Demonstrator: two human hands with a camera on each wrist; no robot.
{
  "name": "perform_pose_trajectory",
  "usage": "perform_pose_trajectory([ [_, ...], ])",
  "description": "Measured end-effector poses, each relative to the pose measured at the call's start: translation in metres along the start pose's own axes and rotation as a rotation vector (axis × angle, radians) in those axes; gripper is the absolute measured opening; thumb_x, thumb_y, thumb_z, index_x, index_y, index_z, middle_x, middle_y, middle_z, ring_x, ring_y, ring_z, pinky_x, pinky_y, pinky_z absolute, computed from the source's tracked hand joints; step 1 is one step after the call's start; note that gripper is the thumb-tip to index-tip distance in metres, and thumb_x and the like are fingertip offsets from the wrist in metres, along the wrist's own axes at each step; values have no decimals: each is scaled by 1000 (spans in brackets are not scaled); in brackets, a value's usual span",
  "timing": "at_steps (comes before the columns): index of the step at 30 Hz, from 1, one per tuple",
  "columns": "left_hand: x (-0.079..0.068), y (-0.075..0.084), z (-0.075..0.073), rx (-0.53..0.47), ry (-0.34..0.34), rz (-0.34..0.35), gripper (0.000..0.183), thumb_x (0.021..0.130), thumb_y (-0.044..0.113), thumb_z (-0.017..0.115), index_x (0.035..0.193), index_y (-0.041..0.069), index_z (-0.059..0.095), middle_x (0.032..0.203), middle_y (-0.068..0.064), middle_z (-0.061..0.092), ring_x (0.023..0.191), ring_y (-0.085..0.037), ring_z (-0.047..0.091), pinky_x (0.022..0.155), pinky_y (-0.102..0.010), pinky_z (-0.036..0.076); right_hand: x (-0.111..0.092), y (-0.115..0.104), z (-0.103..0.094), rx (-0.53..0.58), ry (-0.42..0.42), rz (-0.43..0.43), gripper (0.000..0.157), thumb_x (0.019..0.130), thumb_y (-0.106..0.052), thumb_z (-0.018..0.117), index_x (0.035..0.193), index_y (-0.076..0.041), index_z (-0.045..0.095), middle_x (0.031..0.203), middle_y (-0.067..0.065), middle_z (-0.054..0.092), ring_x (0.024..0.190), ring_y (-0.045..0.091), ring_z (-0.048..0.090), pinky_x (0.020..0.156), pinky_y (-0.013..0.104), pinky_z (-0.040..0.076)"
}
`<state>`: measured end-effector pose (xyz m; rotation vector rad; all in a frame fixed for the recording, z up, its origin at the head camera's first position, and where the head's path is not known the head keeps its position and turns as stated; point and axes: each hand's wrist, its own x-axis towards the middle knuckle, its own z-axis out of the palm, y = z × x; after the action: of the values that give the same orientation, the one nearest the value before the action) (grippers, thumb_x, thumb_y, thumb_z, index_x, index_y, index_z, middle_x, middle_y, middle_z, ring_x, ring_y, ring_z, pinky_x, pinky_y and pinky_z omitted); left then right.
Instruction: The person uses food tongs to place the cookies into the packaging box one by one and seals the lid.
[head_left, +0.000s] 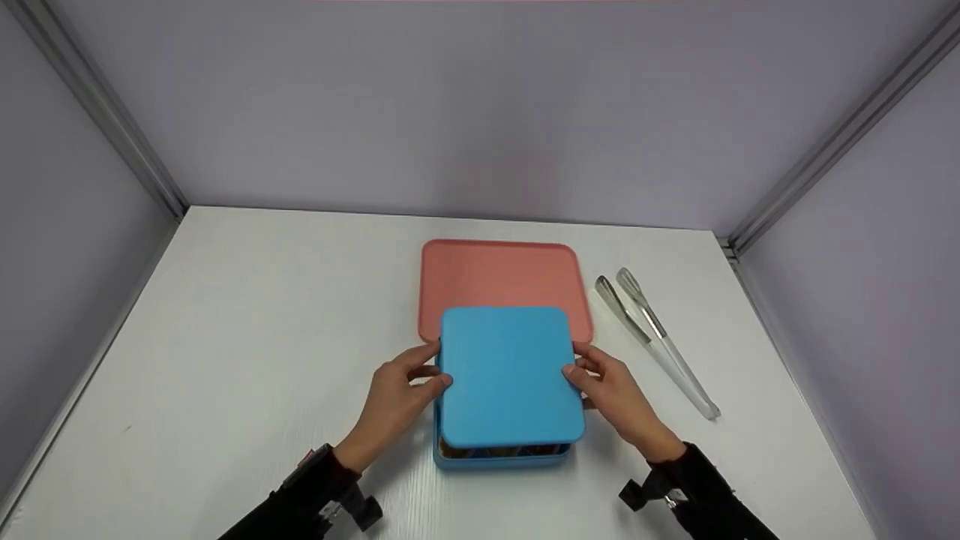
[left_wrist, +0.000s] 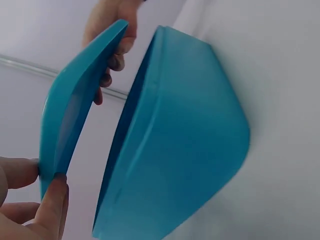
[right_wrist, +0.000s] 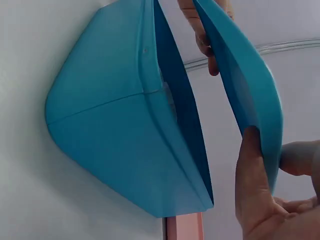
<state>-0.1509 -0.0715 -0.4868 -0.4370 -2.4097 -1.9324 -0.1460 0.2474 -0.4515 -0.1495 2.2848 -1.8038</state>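
Observation:
A flat blue lid (head_left: 511, 375) is held level above a blue box (head_left: 501, 463). My left hand (head_left: 403, 385) pinches the lid's left edge between thumb and fingers. On the opposite edge, my right hand (head_left: 609, 386) grips it the same way. Both wrist views show a gap between the lid (left_wrist: 75, 95) and the rim of the box (right_wrist: 115, 115), which stands on the table. Through the slit at the near side, some brownish and dark contents show inside the box; the lid hides the rest.
A pink tray (head_left: 499, 281) lies behind the box, its near part covered by the lid in the head view. Metal tongs with pale handles (head_left: 660, 341) rest to the right, jaws spread. Grey walls (head_left: 480, 112) enclose the white table (head_left: 262, 322) at the back and sides.

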Motion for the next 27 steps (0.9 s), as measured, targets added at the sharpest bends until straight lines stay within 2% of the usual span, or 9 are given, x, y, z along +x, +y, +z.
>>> perform_pose_trajectory([
  [3,-3,-4,2,48,-18,0,51,89,12,70,134,-3,52,130,-14,56,104,-23,63,84,-35,53,-6,-9,5,-92,2,-16,52,98,-13,56,143,7,38,104,21,57,95,28,65,71,49,55],
  [8,-5,-7,3,72,-21,-20,50,89,10,68,133,-7,52,126,-14,56,103,-23,61,80,-32,54,-12,-18,13,-248,40,-66,47,96,-9,58,136,12,44,102,19,58,87,28,64,71,47,54],
  [12,-7,-9,4,103,-16,-27,50,90,8,67,135,-6,50,125,-14,55,103,-23,61,78,-30,54,-13,-18,18,-338,58,-96,45,96,-8,59,133,14,46,102,20,59,86,28,63,68,39,54],
  [17,-7,-9,5,119,-12,-39,48,91,8,65,135,-5,50,125,-14,55,102,-22,61,77,-29,54,-13,-17,20,-359,54,-87,45,96,-8,59,132,15,47,102,21,59,88,28,62,66,29,53],
  [21,-7,-7,7,120,-6,-58,48,90,7,64,135,-4,51,124,-13,56,99,-21,61,77,-29,54,-11,-13,21,-357,94,-90,43,95,-6,60,130,15,48,100,19,58,86,27,61,64,28,51],
  [27,-9,-6,8,122,-7,-67,50,90,6,65,136,-5,50,123,-14,56,98,-21,62,76,-27,54,-3,20,19,-402,169,-55,41,94,-11,62,131,7,53,99,12,55,84,20,60,63,25,49],
])
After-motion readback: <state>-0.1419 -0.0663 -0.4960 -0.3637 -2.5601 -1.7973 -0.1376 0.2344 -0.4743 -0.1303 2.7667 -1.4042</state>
